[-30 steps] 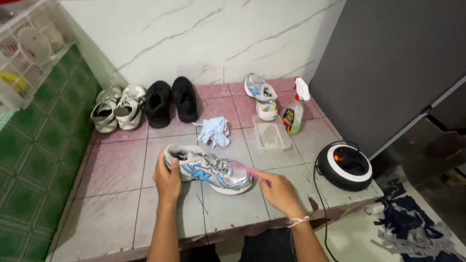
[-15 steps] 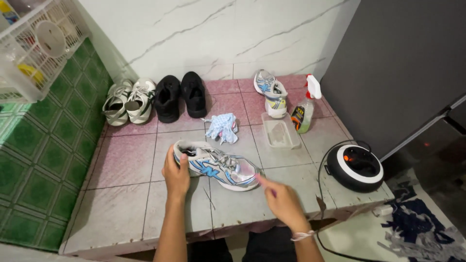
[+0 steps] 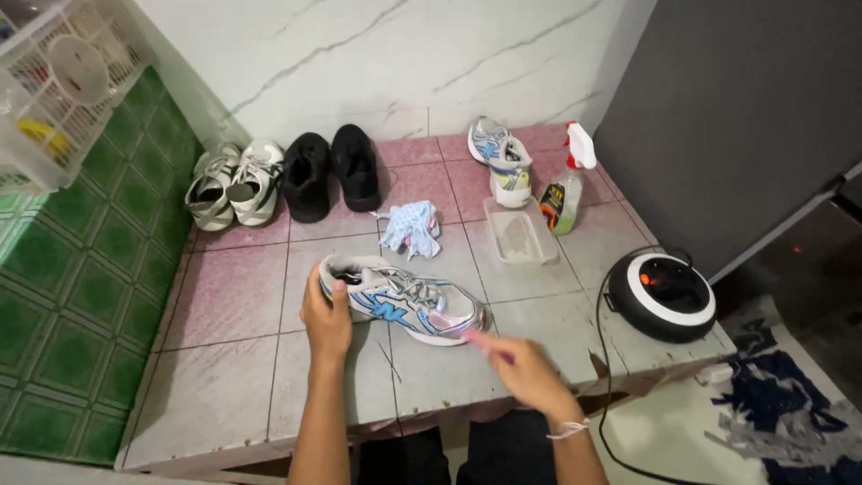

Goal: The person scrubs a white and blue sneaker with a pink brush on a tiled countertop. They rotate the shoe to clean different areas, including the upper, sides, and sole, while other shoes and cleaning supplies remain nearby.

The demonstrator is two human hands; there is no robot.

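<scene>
Sneaker (image 3: 401, 301) lies mid-frame on the tiled worktop (image 3: 224, 377), heel gripped by the left hand (image 3: 325, 316). Right hand (image 3: 521, 366), clenched on a pink brush (image 3: 483, 342), has slid from the toe toward lower right; scrubbing stroke likely ongoing.

left hand (image 3: 325, 316) cupped, right hand (image 3: 519, 366) curled, blurred

right hand (image 3: 523, 370) motion-blurred, white basket (image 3: 54, 90) cut off

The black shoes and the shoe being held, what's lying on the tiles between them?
In the head view, a crumpled blue-and-white cloth lies between the black shoes and the held sneaker.
</scene>
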